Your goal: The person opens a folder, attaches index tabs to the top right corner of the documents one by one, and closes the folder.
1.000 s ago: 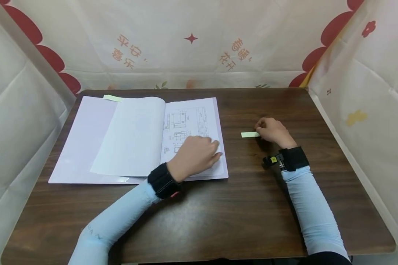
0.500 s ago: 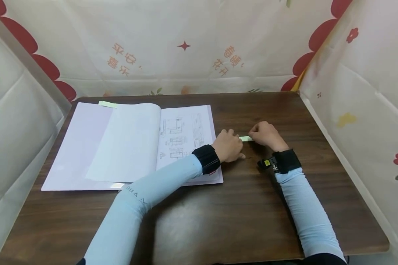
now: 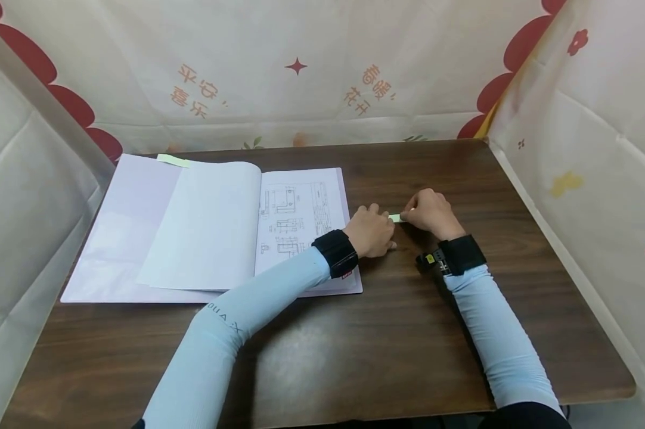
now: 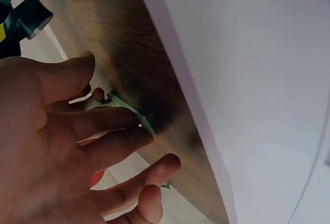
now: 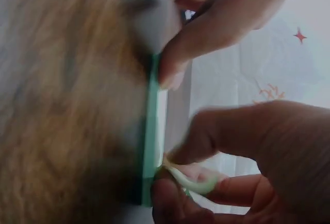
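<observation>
A pad of narrow light green sticky notes (image 3: 394,218) lies on the table between my hands. My left hand (image 3: 371,231) reaches over the notebook's right edge. In the left wrist view its fingers (image 4: 126,144) are loosely extended, two fingertips at the pad's end. From the other side my right hand (image 3: 431,213) pinches the near end of a sticky note between thumb and fingertips. In the right wrist view a pale green strip of the sticky note (image 5: 198,183) curls up between those fingers, while a left fingertip (image 5: 171,72) presses the pad's far end.
An open notebook (image 3: 199,226) with printed technical drawings on its right page lies left of my hands. A green tab (image 3: 173,160) sticks out at the top of its turned leaf. Wood table (image 3: 483,179) surrounds it; white patterned cloth (image 3: 301,101) hangs behind and at both sides.
My left hand has moved right, off the notebook page to the sticky note pad. My right hand stays at the pad's right end and its fingers have drawn closer together.
</observation>
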The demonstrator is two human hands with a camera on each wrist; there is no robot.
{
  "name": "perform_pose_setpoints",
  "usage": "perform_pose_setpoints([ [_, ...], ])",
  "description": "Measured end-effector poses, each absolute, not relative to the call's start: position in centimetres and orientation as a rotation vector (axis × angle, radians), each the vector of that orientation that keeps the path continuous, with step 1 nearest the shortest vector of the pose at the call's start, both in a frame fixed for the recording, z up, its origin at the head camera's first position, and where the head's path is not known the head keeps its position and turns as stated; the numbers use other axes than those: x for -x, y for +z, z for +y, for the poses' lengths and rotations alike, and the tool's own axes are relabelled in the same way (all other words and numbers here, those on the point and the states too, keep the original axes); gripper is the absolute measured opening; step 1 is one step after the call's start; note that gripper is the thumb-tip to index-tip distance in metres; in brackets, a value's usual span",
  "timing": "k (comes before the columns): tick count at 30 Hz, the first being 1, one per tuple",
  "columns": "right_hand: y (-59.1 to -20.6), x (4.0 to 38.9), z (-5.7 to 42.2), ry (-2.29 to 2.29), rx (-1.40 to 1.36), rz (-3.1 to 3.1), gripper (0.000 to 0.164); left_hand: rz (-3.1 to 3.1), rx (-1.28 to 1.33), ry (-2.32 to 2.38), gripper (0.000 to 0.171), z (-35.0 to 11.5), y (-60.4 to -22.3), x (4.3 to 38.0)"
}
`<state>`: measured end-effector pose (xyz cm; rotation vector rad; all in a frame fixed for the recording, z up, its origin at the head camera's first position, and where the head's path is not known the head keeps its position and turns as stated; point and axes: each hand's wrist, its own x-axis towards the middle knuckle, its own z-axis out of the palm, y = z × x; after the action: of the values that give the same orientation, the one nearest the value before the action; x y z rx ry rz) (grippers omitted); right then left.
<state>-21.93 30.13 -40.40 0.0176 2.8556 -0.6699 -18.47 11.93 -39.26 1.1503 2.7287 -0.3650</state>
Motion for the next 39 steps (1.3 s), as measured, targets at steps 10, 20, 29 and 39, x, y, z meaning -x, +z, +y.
perform_pose_setpoints([
  [10, -40.3, 22.4, 30.4, -0.697, -0.052, 2.901, 0.019, 2.729, -1.119, -0.329, 0.052, 11.8, -39.4, 18.9],
  [20, -38.9, 22.7, 34.7, -0.766, -0.14, 2.932, 0.03, 2.714, -1.06, -0.263, 0.05, 11.5, -38.9, 18.8],
  [29, -38.8, 22.5, 33.9, -0.843, -0.226, 2.997, 0.029, 2.671, -0.994, -0.441, 0.06, 11.7, -38.7, 18.5],
  [39, -39.6, 22.4, 33.2, -0.842, -0.149, 3.046, 0.024, 2.784, -1.092, -0.327, 0.069, 10.2, -38.5, 17.2],
])
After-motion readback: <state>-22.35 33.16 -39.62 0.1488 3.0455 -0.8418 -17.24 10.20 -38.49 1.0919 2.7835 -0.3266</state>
